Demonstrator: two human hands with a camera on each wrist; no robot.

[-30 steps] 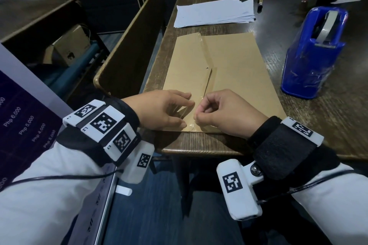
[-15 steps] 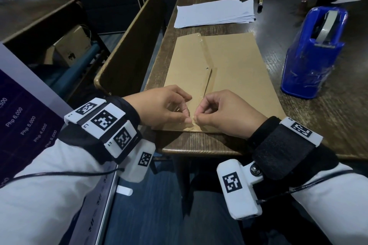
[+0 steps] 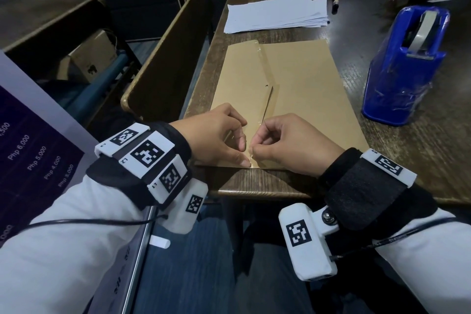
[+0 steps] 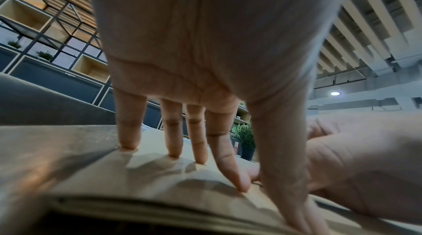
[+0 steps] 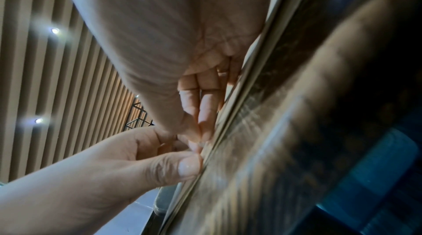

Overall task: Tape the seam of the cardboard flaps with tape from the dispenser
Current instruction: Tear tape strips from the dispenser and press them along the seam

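Note:
A flat brown cardboard (image 3: 305, 89) lies on the dark table, its seam (image 3: 267, 102) running away from me. Clear tape (image 3: 262, 64) shines along the seam's far part. Both hands meet at the seam's near end. My left hand (image 3: 244, 151) rests its fingertips (image 4: 244, 188) on the cardboard and presses its thumb (image 5: 189, 165) at the near edge. My right hand (image 3: 253, 155) pinches the near end of the tape between thumb and forefinger (image 5: 198, 139). The blue tape dispenser (image 3: 405, 64) stands to the right, apart from both hands.
A stack of white paper (image 3: 277, 14) and a marker (image 3: 336, 2) lie beyond the cardboard. A wooden chair back (image 3: 168, 66) stands left of the table (image 3: 420, 160). A cardboard box (image 3: 94, 56) sits low at the left, beside a dark price poster (image 3: 33, 160).
My left hand's fingers have drawn in from a flatter reach and its thumb has moved to the seam's near end. The right hand has barely moved.

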